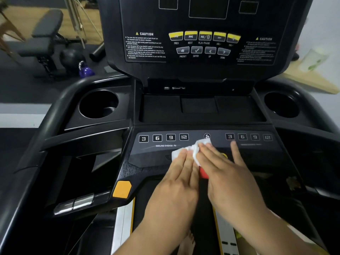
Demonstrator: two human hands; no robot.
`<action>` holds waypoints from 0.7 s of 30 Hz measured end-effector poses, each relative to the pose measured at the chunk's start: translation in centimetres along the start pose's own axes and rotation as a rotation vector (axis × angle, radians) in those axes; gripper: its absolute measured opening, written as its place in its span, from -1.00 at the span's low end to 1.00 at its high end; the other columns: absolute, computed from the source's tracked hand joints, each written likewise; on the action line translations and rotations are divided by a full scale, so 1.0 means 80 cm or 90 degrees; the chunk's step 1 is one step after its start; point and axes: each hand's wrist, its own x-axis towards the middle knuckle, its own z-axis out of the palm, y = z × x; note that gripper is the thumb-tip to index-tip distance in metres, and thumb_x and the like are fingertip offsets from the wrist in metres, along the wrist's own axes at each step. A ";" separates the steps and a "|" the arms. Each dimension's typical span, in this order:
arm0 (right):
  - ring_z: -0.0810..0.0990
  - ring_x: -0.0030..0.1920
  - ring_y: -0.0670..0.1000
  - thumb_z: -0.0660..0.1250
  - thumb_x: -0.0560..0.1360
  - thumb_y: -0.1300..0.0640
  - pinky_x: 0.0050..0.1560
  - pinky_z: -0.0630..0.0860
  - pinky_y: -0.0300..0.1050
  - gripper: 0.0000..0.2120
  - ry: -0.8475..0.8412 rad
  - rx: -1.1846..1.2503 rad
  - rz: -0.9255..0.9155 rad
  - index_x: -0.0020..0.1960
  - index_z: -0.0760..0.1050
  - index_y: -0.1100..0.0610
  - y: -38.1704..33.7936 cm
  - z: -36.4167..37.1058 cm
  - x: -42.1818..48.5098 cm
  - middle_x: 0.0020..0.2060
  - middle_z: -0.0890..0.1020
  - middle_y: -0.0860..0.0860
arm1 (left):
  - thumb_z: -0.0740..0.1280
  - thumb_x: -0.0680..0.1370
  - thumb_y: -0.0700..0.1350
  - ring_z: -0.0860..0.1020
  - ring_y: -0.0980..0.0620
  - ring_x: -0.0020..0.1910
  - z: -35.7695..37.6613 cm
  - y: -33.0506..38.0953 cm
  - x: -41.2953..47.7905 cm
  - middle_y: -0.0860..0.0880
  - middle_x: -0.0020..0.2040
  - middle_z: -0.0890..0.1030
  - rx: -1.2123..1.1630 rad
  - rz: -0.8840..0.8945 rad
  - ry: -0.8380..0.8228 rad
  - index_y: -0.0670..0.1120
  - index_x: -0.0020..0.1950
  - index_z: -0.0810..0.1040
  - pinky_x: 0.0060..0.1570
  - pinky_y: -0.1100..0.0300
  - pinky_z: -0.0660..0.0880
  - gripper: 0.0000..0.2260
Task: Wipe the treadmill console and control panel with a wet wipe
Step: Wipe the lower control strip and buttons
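Note:
A white wet wipe (191,150) lies flat on the lower control panel (158,159), between the incline number keys (163,138) and a red stop button (203,173) that is mostly hidden. My left hand (181,173) and my right hand (223,168) both press flat on the wipe, fingers straight and side by side. The upright console (200,39) with yellow media buttons rises behind the panel, untouched by either hand.
Deep cup holders sit at the left (98,104) and right (281,104) of a shallow centre tray (199,107). An orange button (121,189) marks the left handrail. A weight bench (46,39) and purple kettlebell (86,70) stand on the floor beyond.

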 end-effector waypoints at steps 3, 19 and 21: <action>0.46 0.35 0.02 0.42 0.32 0.24 0.39 0.21 0.38 -0.39 -0.002 -0.002 0.029 0.37 0.43 0.17 0.010 0.002 0.025 0.33 0.51 0.07 | -0.02 0.53 -0.21 0.43 -0.25 0.41 0.013 0.000 0.021 -0.30 0.39 0.48 -0.046 -0.045 0.020 -0.36 0.39 0.45 0.40 -0.09 0.39 -0.48; 0.43 0.38 0.02 0.43 0.31 0.27 0.40 0.19 0.34 -0.36 0.005 0.011 0.078 0.39 0.42 0.17 0.028 0.000 0.014 0.37 0.48 0.06 | 0.24 0.41 -0.31 0.49 -0.28 0.33 0.001 0.007 0.042 -0.33 0.32 0.54 -0.072 0.006 -0.011 -0.38 0.35 0.47 0.34 -0.07 0.36 -0.50; 0.41 0.39 0.02 0.46 0.25 0.27 0.38 0.24 0.35 -0.27 -0.010 0.016 0.073 0.41 0.40 0.16 0.026 -0.001 -0.005 0.38 0.46 0.05 | 0.38 0.35 -0.35 0.48 -0.28 0.35 0.002 0.009 0.033 -0.32 0.35 0.52 -0.093 0.001 -0.030 -0.39 0.36 0.46 0.35 -0.06 0.35 -0.45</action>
